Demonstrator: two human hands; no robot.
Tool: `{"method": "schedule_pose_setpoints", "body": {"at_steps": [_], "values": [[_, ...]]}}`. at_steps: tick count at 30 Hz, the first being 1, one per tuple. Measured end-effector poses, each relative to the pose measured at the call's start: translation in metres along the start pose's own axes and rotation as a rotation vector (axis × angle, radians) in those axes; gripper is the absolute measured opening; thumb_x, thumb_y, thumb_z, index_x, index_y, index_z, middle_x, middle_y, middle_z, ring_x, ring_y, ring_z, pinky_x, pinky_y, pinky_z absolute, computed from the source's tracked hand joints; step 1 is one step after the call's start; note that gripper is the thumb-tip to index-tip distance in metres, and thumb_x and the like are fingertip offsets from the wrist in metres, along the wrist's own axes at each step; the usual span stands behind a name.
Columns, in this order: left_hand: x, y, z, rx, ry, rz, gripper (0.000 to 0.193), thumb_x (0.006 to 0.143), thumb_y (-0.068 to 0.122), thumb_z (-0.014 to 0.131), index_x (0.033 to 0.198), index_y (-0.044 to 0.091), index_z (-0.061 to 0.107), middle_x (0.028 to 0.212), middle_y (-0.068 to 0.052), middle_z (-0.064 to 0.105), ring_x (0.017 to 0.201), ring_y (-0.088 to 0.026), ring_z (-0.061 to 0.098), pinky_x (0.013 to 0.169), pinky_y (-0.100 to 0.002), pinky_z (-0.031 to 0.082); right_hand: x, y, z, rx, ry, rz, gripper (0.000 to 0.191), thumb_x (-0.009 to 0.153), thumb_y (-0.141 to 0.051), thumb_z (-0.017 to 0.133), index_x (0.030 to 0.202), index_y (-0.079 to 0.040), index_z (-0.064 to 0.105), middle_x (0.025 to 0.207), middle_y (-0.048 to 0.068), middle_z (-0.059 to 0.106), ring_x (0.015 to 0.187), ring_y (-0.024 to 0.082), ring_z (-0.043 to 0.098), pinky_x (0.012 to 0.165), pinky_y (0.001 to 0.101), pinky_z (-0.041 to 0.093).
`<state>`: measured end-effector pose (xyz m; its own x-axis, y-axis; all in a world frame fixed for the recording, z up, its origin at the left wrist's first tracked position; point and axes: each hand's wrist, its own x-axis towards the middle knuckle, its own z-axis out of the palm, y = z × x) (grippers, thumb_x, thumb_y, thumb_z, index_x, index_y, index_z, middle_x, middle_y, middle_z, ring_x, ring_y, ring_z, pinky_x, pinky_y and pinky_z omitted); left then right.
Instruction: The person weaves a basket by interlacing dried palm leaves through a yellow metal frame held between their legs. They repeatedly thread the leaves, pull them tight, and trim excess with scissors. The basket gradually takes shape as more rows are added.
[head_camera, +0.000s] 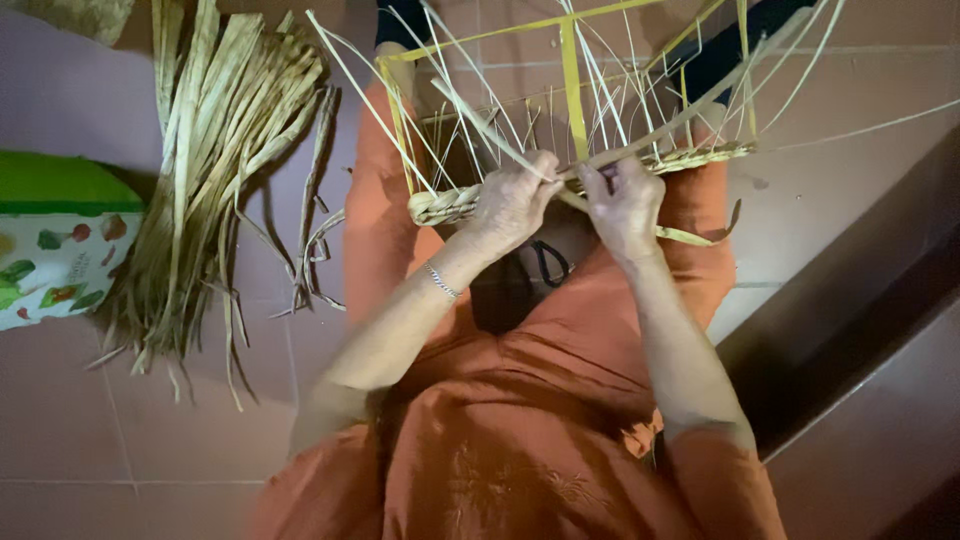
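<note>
A half-woven basket frame (570, 90) of thin pale ribs and yellow strips rests over my lap, with a braided straw rim (445, 205) along its near edge. My left hand (515, 200) grips the braid and a dry straw strand at the rim's middle. My right hand (625, 205) pinches the same strand (690, 236) just to the right, fingers closed tight. Both hands nearly touch. A thin bracelet sits on my left wrist. A dark object lies in my lap beneath the hands, partly hidden.
A loose bundle of dried straw leaves (215, 150) lies on the tiled floor to the left. A green and white printed box (55, 240) stands at the far left. A dark step or ledge (850, 320) runs along the right.
</note>
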<state>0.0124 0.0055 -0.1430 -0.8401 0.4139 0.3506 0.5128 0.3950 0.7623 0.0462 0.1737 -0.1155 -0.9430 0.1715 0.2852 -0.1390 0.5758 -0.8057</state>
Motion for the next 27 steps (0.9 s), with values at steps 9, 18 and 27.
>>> {"method": "schedule_pose_setpoints", "body": {"at_steps": [9,18,27], "values": [[0.04,-0.022,0.007,-0.129,-0.324,-0.384,0.018,0.094,0.014,0.07,0.092,0.008,0.054,0.074,-0.01,0.068,0.069,-0.022,0.073,0.061,-0.037,0.06,-0.021,-0.011,0.007,0.389,0.123,0.286,0.007,0.098,-0.004,0.077,0.099,-0.001,0.071,0.089,0.006,0.068,0.075,0.009,0.059,0.067,0.0257,0.05],[0.063,0.003,-0.034,-0.34,-0.455,-0.774,0.044,0.093,0.009,0.069,0.133,0.01,0.05,0.121,-0.008,0.057,0.077,-0.024,0.073,0.057,-0.025,0.058,-0.018,0.041,-0.029,0.941,0.404,0.875,0.009,0.093,-0.017,0.07,0.095,-0.014,0.062,0.082,-0.002,0.063,0.075,0.01,0.058,0.064,0.0235,0.044],[-0.088,-0.036,-0.131,-0.114,0.265,-0.606,0.023,0.104,0.01,0.07,0.125,0.005,0.061,0.099,-0.007,0.069,0.079,-0.014,0.063,0.061,-0.027,0.048,-0.01,0.088,-0.084,0.484,0.51,0.656,0.022,0.095,-0.016,0.078,0.113,-0.017,0.066,0.107,-0.005,0.069,0.097,0.008,0.064,0.078,0.0283,0.05]]}}
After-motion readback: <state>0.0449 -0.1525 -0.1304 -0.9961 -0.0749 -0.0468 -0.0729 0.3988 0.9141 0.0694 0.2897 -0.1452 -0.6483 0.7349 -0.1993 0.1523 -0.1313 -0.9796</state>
